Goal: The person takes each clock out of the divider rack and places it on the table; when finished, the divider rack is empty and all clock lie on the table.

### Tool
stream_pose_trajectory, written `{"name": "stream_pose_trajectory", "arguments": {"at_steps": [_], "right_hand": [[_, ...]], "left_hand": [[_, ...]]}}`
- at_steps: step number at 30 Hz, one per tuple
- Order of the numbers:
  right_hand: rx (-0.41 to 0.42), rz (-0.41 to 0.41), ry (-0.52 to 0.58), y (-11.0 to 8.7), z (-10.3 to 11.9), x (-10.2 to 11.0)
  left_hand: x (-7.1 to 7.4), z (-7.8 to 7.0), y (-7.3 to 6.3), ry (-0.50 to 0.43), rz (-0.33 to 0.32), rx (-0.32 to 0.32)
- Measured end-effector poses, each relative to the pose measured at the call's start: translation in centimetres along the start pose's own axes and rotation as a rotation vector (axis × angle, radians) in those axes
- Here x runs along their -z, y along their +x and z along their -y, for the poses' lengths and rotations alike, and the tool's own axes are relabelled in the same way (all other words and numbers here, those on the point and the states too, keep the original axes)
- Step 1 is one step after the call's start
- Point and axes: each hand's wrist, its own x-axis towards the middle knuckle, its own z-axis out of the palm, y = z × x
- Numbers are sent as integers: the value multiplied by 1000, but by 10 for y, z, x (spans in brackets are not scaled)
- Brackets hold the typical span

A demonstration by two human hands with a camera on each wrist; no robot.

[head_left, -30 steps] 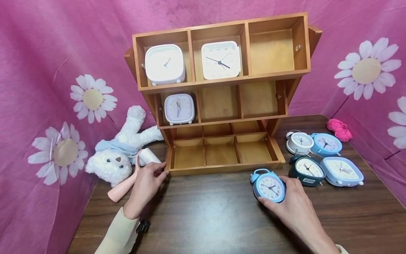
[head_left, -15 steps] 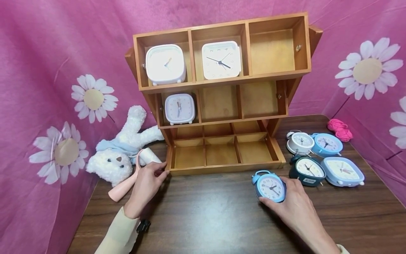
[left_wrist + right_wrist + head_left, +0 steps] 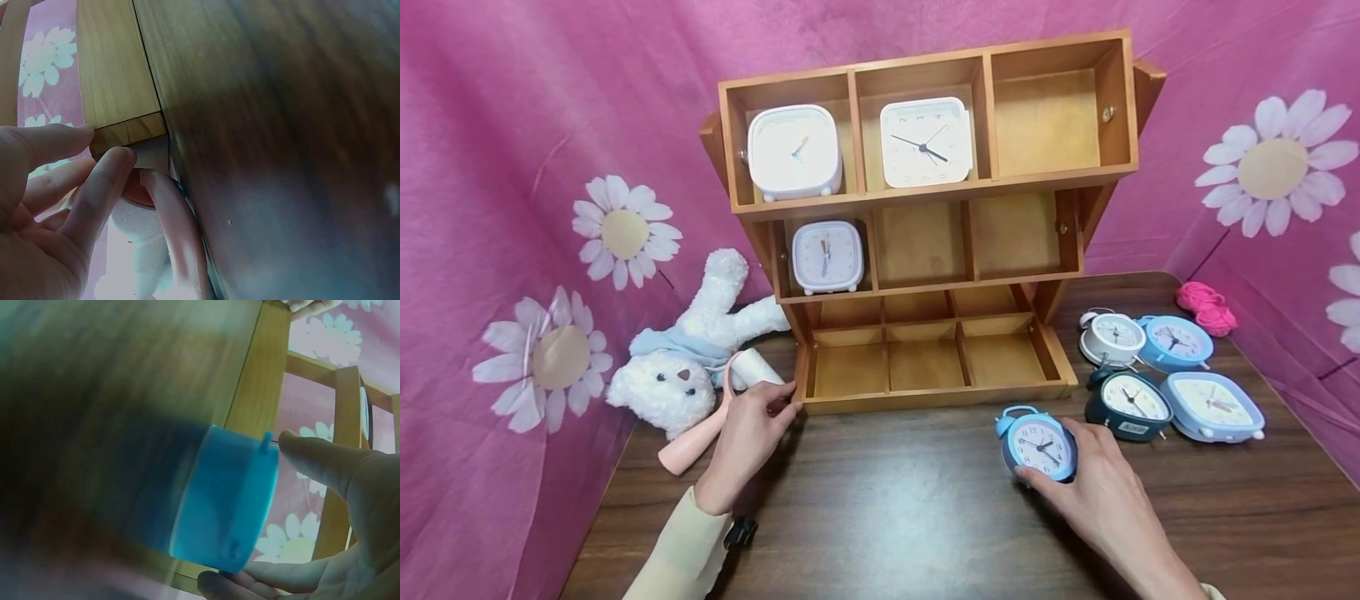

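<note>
My right hand (image 3: 1103, 483) grips a small round blue alarm clock (image 3: 1037, 446), thumb at its lower edge and fingers at its right side. Its face points up toward the head view; its bells and handle are at the upper left. The right wrist view shows the clock's blue casing (image 3: 225, 500) from behind, by the table. With fairly straight fingertips my left hand (image 3: 751, 433) touches the front left corner of the wooden shelf (image 3: 936, 403). White clocks stand in the shelf: two on top (image 3: 795, 152) (image 3: 925, 142), one in the middle-left compartment (image 3: 827, 257).
Right of the shelf sit a white clock (image 3: 1112, 337), a blue round clock (image 3: 1175, 342), a dark green clock (image 3: 1129, 404), a light-blue clock (image 3: 1213, 407) and pink yarn (image 3: 1206, 308). A white teddy bear (image 3: 662, 392) and a pink-handled lint roller (image 3: 692, 437) lie left.
The blue alarm clock has turned and tilted slightly in my right hand. My left hand stays at the shelf corner. The whole head view has shifted a little.
</note>
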Motion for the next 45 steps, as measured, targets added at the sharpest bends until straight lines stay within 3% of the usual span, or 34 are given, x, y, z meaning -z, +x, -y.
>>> {"name": "stream_pose_trajectory", "arguments": {"at_steps": [4,9,11,13,16,23,27,30,32,35,40,45], "right_hand": [[45,-78,15,-2,4,2],[143,-210,58,-2,13,4],[178,-239,75,0,19,5],[209,-258,94,4,27,7],[266,-293,121,9,41,8],[388,-340,170,18,79,7],[446,-362,224,22,99,7],[479,-377,257,25,112,8],[503,-379,273,29,121,9],[536,-369,298,36,134,12],[569,-327,350,45,156,15],[560,-289,398,53,178,14]], "left_hand": [[2,-3,0,10,14,7],[-22,44,-6,6,8,12],[-21,46,-7,-8,11,5],[-18,42,-7,-23,-2,-16],[-8,24,-5,-31,-4,-20],[-19,38,-6,-29,-14,-6],[-12,27,-4,-18,4,7],[-14,32,-4,-7,8,15],[-22,45,-5,5,-7,20],[-24,49,-5,-1,-4,16],[-15,29,-2,-9,-7,-2],[-17,32,-2,8,-6,7]]}}
